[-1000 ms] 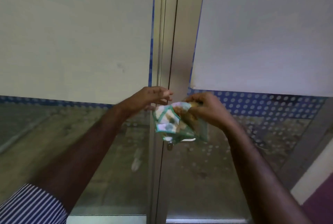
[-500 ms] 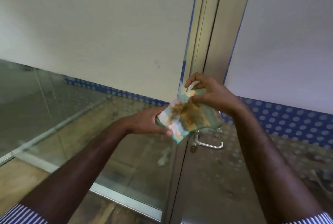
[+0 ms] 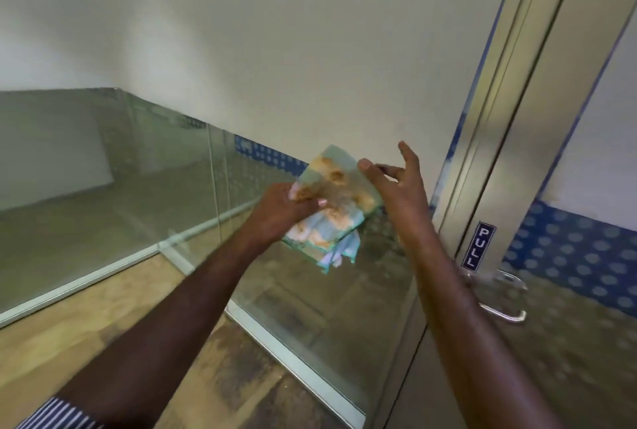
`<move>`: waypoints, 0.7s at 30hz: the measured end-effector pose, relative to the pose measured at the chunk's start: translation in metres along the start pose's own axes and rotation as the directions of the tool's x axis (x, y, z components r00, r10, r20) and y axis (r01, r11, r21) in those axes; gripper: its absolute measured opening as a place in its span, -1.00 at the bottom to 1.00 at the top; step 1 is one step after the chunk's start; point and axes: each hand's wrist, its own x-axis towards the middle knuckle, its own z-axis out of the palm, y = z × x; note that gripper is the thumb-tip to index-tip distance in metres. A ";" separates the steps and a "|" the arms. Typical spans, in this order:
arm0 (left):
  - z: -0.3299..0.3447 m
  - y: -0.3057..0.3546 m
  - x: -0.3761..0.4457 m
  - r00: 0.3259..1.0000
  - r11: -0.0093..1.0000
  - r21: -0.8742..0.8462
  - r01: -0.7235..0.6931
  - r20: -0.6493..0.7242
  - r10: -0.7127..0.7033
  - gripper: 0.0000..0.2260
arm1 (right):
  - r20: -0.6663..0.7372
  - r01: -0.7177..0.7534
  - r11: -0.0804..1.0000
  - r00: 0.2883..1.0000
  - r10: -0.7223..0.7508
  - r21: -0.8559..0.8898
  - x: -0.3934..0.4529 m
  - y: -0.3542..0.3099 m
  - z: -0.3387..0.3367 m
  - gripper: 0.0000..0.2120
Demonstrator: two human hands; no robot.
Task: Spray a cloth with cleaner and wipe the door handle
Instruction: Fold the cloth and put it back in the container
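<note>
The folded green-edged cloth with orange-brown blotches (image 3: pixel 333 205) is held up in mid-air near the picture's centre, its loose layered corners hanging down toward 6 o'clock. The curved silver metal lever door handle (image 3: pixel 504 314) sits at about 4 o'clock from the cloth, well apart, jutting from the door's aluminium frame.

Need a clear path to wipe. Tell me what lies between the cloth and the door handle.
In the head view, the right hand and forearm cross between the cloth and the door handle, along with the metal door frame.
</note>
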 end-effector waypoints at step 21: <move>-0.207 -0.008 -0.202 0.841 0.952 -0.250 0.178 -0.464 -0.279 -0.83 | 0.536 -0.254 0.864 0.844 -0.022 0.435 -0.146 -0.027 0.256 -0.85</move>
